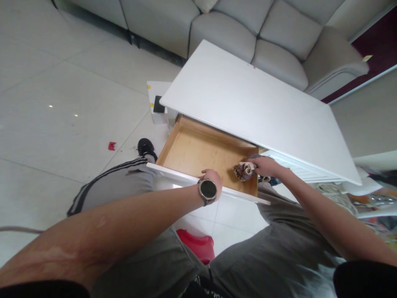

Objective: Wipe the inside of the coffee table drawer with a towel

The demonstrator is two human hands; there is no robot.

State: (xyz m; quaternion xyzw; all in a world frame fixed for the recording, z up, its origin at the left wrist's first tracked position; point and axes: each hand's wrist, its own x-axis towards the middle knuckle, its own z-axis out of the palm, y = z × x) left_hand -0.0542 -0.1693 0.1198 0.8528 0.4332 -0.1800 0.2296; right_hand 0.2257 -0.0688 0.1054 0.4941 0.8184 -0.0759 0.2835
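Observation:
A wooden drawer stands pulled out from under a white table. My left hand, with a watch on the wrist, is closed over the drawer's white front edge. My right hand reaches into the drawer's right side and grips a brown, crumpled cloth-like object against the drawer bottom. The inside of the drawer otherwise shows bare wood.
A grey sofa stands behind the table. A small white box with a black item sits on the tiled floor at the table's left. A red stool shows between my knees. Cluttered items lie at the right.

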